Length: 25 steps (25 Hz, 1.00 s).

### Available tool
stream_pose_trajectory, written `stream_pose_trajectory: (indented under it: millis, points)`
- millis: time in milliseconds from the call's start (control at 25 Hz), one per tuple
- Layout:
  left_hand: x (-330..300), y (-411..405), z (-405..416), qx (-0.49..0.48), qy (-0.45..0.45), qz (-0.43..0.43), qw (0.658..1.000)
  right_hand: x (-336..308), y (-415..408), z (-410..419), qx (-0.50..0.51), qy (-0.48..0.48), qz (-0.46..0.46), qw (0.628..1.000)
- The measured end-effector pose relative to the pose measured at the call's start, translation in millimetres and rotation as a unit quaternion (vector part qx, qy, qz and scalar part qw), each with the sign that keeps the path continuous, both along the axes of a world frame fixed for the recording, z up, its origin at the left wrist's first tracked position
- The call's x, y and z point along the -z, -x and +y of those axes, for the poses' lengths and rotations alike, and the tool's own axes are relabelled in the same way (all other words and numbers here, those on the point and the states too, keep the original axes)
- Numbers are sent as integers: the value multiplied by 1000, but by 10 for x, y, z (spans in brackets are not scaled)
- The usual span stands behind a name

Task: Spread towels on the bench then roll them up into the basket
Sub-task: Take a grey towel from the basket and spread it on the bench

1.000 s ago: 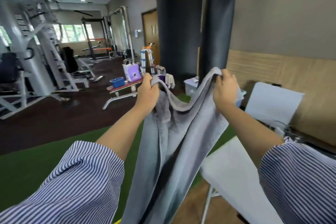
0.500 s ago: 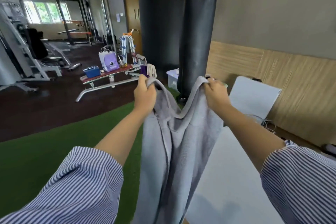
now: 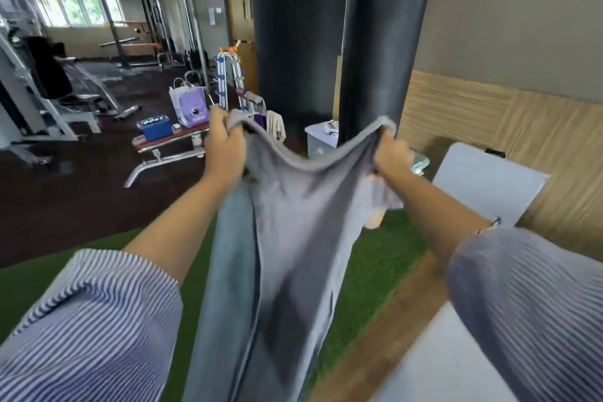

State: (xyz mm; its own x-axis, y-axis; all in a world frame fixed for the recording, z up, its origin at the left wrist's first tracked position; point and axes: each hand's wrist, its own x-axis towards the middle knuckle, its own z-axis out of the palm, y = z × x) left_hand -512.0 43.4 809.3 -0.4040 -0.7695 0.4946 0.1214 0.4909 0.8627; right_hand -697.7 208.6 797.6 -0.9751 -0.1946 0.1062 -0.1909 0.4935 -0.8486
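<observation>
The grey towel (image 3: 287, 238) hangs down the frame centre, held up by its top edge so it opens before spreading. At lower right lies the white bench (image 3: 440, 359). Left hand (image 3: 223, 148) and right hand (image 3: 388, 153) each grip a top corner.

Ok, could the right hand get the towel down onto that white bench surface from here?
Probably yes. The right hand grips one top corner of the grey towel, and the white bench surface lies low on that same side with nothing between them. The left hand holds the other corner.
</observation>
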Motion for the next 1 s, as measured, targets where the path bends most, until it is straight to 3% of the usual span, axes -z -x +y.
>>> stream_pose_trajectory:
  millis: [120,200,400,600,720,880,1000]
  points:
    - [-654,151,-570,-63,11,98,993,-785,328,-165,48,106,88,989]
    - [-763,200,-686,-73,19,107,991,-1026,471,-233,14,118,128,985]
    - [-341,323,-785,-93,-18,38,995,-605,576,-310,-127,-64,252,957]
    - [-272,578,-820,-79,-29,13,996,-351,729,-111,-261,-253,322,874]
    - [-385,822,-967,-58,-13,75,995,-491,1076,-114,-185,-225,389,874]
    - [-727,986,-1357,-108,-17,195,975,-1079,1570,-74,-10,-172,372,912]
    - [-681,1004,-1417,-124,0,178,976,-1083,1665,-35,-4,-159,355,921]
